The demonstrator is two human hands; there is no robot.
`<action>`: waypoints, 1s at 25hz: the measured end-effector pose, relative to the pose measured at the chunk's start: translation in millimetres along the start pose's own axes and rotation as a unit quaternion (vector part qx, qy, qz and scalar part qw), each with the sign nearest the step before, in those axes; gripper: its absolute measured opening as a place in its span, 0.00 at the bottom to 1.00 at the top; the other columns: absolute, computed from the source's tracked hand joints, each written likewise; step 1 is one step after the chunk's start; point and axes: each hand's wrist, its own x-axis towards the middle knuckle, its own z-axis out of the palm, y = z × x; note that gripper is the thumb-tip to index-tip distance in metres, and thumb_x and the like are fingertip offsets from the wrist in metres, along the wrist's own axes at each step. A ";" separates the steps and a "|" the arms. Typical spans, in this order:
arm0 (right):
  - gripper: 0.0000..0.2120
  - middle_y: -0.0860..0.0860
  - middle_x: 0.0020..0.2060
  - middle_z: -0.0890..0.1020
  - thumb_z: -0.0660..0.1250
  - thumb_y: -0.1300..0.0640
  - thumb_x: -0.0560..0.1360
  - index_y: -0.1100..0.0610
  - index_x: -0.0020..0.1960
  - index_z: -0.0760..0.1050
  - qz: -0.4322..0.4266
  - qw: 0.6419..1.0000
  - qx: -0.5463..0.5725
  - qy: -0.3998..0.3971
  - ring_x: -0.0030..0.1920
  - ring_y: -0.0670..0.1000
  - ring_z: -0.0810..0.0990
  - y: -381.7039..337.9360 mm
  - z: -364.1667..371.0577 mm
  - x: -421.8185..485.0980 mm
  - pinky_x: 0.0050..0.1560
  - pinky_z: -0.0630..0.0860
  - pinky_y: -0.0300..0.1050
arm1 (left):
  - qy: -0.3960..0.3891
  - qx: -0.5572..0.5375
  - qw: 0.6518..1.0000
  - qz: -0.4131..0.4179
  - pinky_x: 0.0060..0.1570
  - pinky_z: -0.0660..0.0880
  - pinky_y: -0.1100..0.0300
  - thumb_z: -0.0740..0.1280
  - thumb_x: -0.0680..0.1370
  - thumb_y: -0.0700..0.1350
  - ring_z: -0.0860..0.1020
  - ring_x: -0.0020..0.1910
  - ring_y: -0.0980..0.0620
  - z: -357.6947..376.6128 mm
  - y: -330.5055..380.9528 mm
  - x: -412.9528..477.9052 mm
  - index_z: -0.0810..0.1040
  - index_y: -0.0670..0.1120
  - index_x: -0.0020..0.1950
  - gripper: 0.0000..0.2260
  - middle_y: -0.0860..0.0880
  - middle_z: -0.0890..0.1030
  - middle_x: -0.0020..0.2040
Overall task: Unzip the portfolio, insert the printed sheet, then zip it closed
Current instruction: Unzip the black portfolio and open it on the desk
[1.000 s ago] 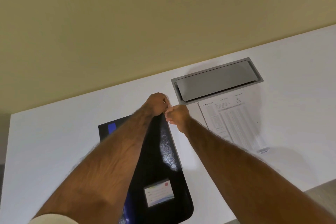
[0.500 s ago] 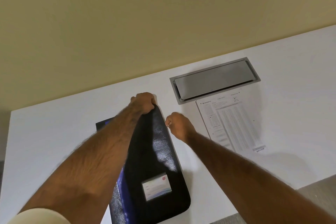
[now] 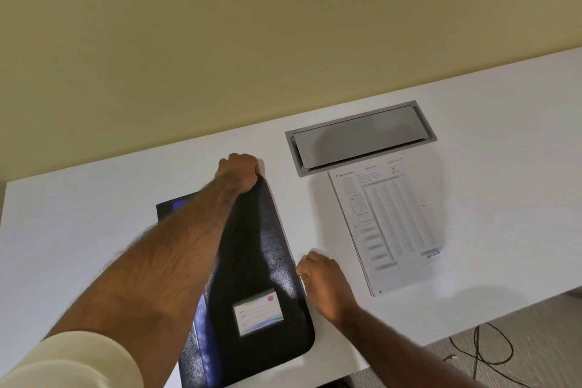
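Portfolio (image 3: 261, 261) far corner is gripped by left hand (image 3: 239, 172); zip (image 3: 299, 276) seemingly pinched in right hand (image 3: 324, 280) curled fingers at its right edge; sheet (image 3: 387, 224) lies further right; cover should be kept taut

Dim, warm light; soft shadows on the desk (image 3: 94, 230), glare on the portfolio (image 3: 277, 261), slight blur.

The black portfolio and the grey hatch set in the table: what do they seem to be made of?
The portfolio looks like leather or a leather imitation, semi-glossy: its grained face throws soft, patchy highlights. The hatch looks like metal with a matte, even grey finish and crisp edges, though painted plastic is possible.
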 end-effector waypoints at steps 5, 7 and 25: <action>0.09 0.47 0.41 0.81 0.66 0.64 0.73 0.53 0.42 0.82 0.012 1.000 -0.002 0.003 0.42 0.48 0.78 1.1 -2.0 -18.4 0.44 0.78 0.47 | 0.046 0.124 0.969 0.209 0.62 0.73 0.47 0.64 0.76 0.38 0.76 0.62 0.43 -0.6 35.7 -61.2 0.76 0.48 0.66 0.19 0.46 0.78 0.64; 0.08 0.50 0.40 0.81 0.66 0.65 0.72 0.54 0.41 0.81 0.014 1.000 -0.014 0.000 0.42 0.51 0.79 -4.3 -9.0 -17.0 0.43 0.78 0.50 | -0.007 0.086 0.941 0.328 0.58 0.76 0.48 0.64 0.76 0.37 0.76 0.59 0.45 22.1 55.9 -109.3 0.78 0.48 0.64 0.17 0.47 0.79 0.61; 0.10 0.49 0.39 0.79 0.61 0.67 0.77 0.55 0.44 0.77 0.092 0.994 -0.039 0.049 0.37 0.51 0.76 -6.7 34.9 -116.7 0.43 0.77 0.49 | -0.089 0.039 0.980 0.171 0.40 0.72 0.55 0.61 0.78 0.39 0.77 0.43 0.46 54.1 70.6 -197.5 0.77 0.43 0.51 0.07 0.46 0.79 0.45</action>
